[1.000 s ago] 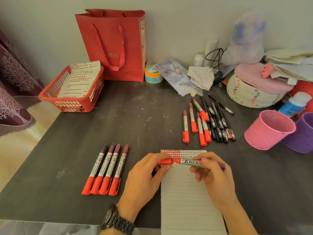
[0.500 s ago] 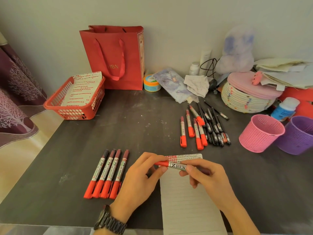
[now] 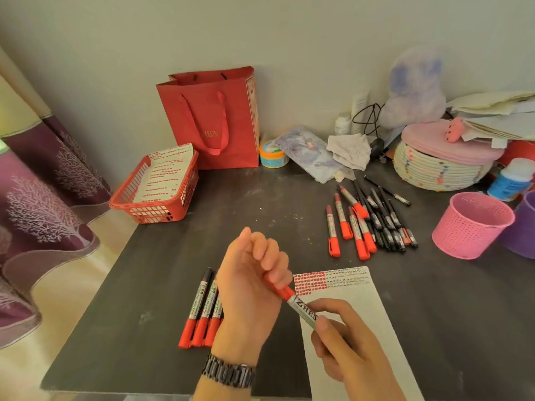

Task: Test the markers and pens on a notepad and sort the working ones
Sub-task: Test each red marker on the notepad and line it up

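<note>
Dark table (image 3: pixel 289 204): two hands (image 3: pixel 249 287) grip one marker (image 3: pixel 301 306).

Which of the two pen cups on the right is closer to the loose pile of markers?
The pink cup. It stands just right of the marker pile; the purple cup sits beyond it, at the picture's edge.

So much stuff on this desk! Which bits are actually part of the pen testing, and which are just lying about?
Part of the job:
- red marker, held by left hand and right hand
- notepad
- row of red markers
- untested pile of markers and pens
- pink cup

Just lying about:
- red gift bag
- woven basket
- crumpled cloth
</note>
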